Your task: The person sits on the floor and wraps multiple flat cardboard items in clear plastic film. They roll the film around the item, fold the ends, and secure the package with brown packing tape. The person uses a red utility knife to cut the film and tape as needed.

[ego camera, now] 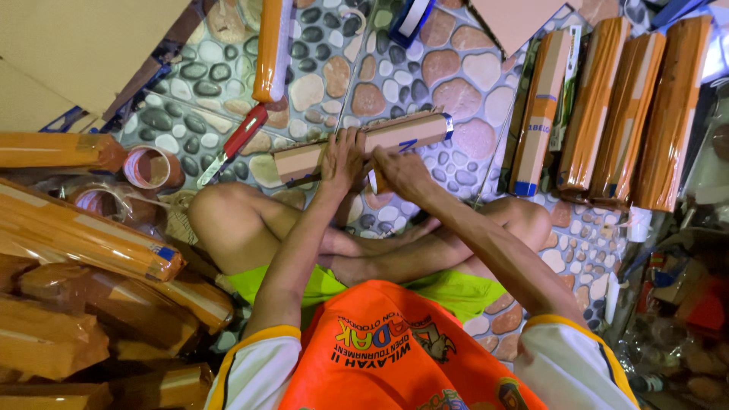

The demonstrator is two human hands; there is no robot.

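A home packing spot: pebble-pattern floor (448, 68) crowded with tape-wrapped cardboard parcels (623, 106) and tape rolls (152, 167).

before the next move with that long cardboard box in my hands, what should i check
1. Left hand on the long cardboard box: ok, it rests on top.
2. Right hand on the box: ok, at its near edge.
3. Box fully sealed: cannot tell, hands cover the middle.
4. Red-handled cutter away from the legs: ok, on the pebble floor to the left.
5. Tape roll nearby: ok, at left.
6. Wrapped boxes out of the way: ok, lined up at right.
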